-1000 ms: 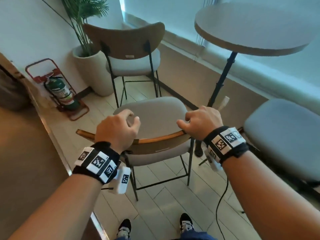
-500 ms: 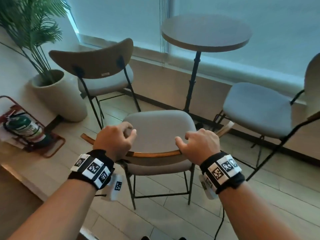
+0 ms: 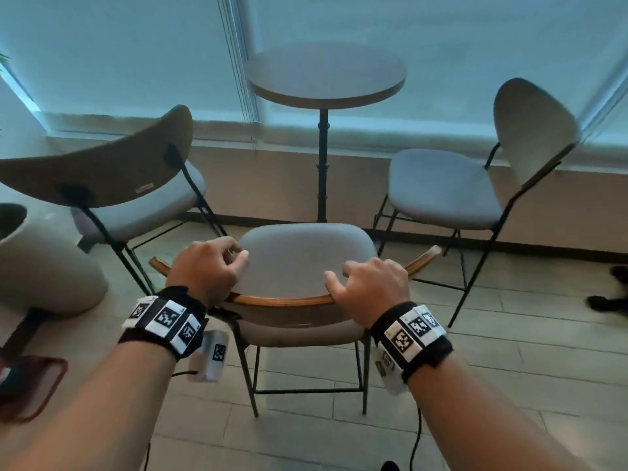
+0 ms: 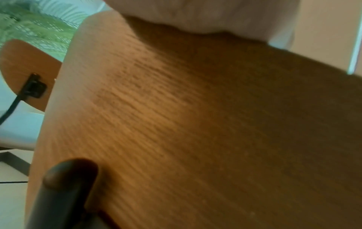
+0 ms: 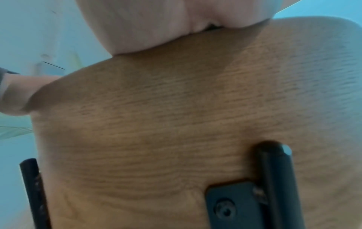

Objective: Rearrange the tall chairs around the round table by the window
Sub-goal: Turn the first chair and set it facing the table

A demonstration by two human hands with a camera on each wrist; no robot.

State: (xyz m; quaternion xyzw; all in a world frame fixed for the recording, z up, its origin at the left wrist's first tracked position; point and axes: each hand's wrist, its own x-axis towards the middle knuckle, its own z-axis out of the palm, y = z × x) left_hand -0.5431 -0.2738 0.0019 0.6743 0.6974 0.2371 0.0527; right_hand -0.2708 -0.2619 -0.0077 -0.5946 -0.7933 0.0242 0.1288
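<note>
A tall chair with a grey seat (image 3: 306,256) and a curved wooden backrest (image 3: 282,300) stands right in front of me, facing the round table (image 3: 326,74) by the window. My left hand (image 3: 207,266) and right hand (image 3: 370,287) both grip the top edge of that backrest, fingers curled over it. Both wrist views are filled by the wooden backrest (image 4: 195,124) (image 5: 176,124) seen from behind, with the palm at the top. A second chair (image 3: 112,175) stands left of the table and a third chair (image 3: 475,178) to its right.
A large white plant pot (image 3: 40,266) sits on the floor at the left, with a red stand (image 3: 30,385) below it. The low window sill wall (image 3: 272,178) runs behind the table. A dark object (image 3: 608,300) lies at the right edge on the tiled floor.
The held chair has swung from beside the table to directly in front of it. The view turned right, so the plant and fire extinguisher slid out to the left and the right-hand chair came fully into view.
</note>
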